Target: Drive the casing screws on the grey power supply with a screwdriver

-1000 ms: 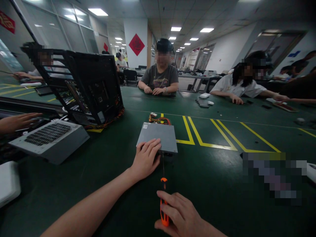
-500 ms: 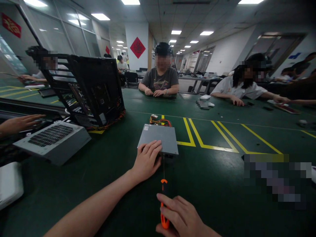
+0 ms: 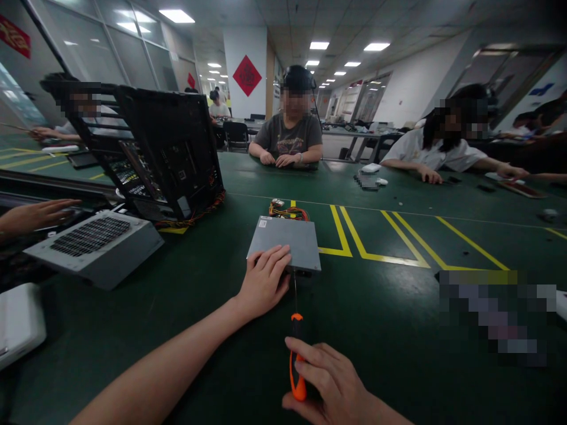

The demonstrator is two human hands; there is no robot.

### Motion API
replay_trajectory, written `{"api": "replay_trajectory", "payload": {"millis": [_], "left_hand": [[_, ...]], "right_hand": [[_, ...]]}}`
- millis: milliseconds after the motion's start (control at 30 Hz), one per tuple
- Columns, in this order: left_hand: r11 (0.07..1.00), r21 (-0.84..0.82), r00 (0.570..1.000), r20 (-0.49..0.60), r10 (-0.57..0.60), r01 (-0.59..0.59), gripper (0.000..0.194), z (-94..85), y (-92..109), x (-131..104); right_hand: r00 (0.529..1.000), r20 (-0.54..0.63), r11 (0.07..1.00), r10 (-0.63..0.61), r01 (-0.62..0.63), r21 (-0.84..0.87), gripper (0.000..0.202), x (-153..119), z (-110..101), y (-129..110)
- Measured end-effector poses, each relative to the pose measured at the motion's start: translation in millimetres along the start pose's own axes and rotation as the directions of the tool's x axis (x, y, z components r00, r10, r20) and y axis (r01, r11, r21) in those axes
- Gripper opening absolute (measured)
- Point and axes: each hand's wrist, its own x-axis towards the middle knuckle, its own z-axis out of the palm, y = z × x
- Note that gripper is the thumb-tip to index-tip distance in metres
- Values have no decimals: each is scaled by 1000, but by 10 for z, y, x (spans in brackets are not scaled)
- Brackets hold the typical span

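A grey metal box (image 3: 286,239) with a white label and a bundle of coloured wires (image 3: 290,211) behind it lies on the green table (image 3: 381,307). My left hand (image 3: 266,280) rests on its near left part, fingers on the top and the thumb at the front side. In my right hand (image 3: 330,378) is an orange and black screwdriver (image 3: 296,372), held by the handle between fingers and thumb. Its thin shaft points away from me, and the tip meets the front side of the box, close to my left thumb.
At the left stand an open black computer case (image 3: 163,153), a second grey box with a grille (image 3: 101,242) and a white object (image 3: 20,324). Another person's hand (image 3: 39,215) is beside them. People sit across the table.
The view has shifted slightly. The screwdriver's handle has turned a little in my right hand, and its tip stays at the box. My left hand keeps its place on the box.
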Motion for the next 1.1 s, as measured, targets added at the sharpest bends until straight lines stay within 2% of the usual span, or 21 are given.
{"api": "replay_trajectory", "payload": {"millis": [100,167,267,400,467,667,800,900,1000,1100], "left_hand": [[1000,-12,1000,-2,4,-4,34,-13,3,6],[1000,-18,1000,-10,6,-6,34,-16,4,9],[1000,-23,999,-31,8,-9,33,-7,4,10],[1000,-12,1000,-31,5,-5,32,-3,6,15],[1000,6,1000,-23,4,-3,33,-12,11,19],[997,73,1000,17,4,-5,40,-52,30,34],[996,90,1000,22,-1,-1,38,-65,38,38],[995,97,1000,23,3,-5,38,-65,40,37],[995,98,1000,26,6,-9,39,-64,39,35],[996,88,999,34,5,-8,39,-64,39,35]], "right_hand": [[997,62,999,41,-41,-4,29,5,-15,-6],[995,96,998,-1,6,-56,29,21,4,3],[995,12,990,-99,100,-104,26,25,78,49],[991,-70,992,-114,109,-59,22,7,122,107],[993,-66,994,-102,98,-57,20,12,95,105],[993,86,986,-77,89,-142,33,33,54,71],[992,55,987,-110,116,-108,29,-1,101,96],[996,19,994,-86,87,-67,28,-29,109,100],[994,107,999,6,-1,-45,34,-24,72,69],[975,223,998,13,1,-64,37,15,18,37]]}}
